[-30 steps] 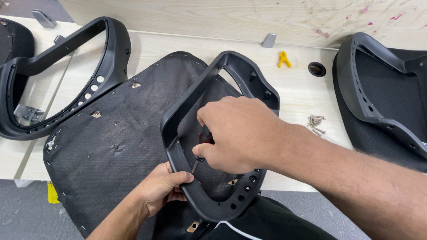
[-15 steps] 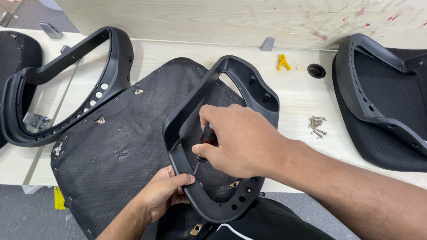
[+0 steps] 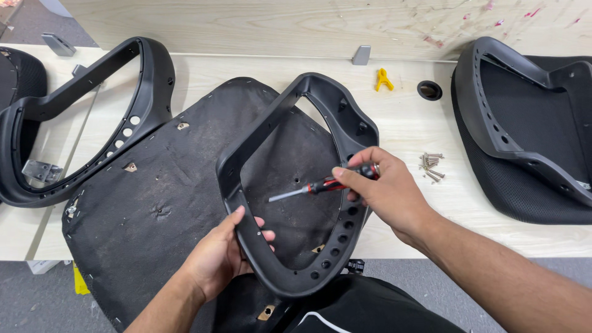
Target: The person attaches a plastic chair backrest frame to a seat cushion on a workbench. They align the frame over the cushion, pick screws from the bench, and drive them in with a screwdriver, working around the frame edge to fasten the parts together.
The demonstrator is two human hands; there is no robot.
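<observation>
**Right hand lifts off the frame, screwdriver now in view**

The right hand [image 3: 385, 191] has drawn back from the inside edge of the black plastic frame [image 3: 290, 185], where half a second ago it was pressed down with the fingers curled over the rim. It now hovers over the frame's right side, wrist bent, thumb and fingers closed around the red-and-black handle of a screwdriver [image 3: 320, 185]. The metal shaft points left into the frame's opening, its tip above the dark fabric seat panel [image 3: 154, 191] beneath.

The left hand [image 3: 225, 250] has kept its place at the frame's lower left corner, fingers [image 3: 262, 234] wrapped over the rim and thumb on the outside, gripping it firmly. The frame itself stands tilted up on the seat panel on the counter [image 3: 407, 123], much as before.

A small heap of screws [image 3: 431, 166] lies on the counter just right of the right hand. A second frame [image 3: 92, 123] rests at the left.
</observation>
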